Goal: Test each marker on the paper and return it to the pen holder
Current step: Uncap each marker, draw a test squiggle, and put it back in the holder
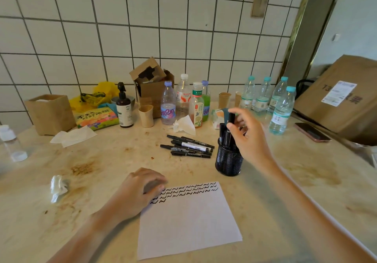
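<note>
A person's right hand point(247, 138) pinches a black marker point(229, 129) upright over the mesh pen holder point(228, 161), seemingly returning it, while the left hand point(142, 189), fingers curled, pins the scribbled paper point(189, 222); next, release it.

Stained beige countertop point(98, 167), white paper point(189, 222), loose markers point(188, 146), mesh pen holder point(228, 163), bottles point(168, 107), crumpled tissue point(58, 187), phone point(312, 132)

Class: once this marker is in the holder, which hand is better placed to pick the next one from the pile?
Probably the right hand: it is at the pen holder, beside the loose markers. The left hand rests on the paper.
</note>
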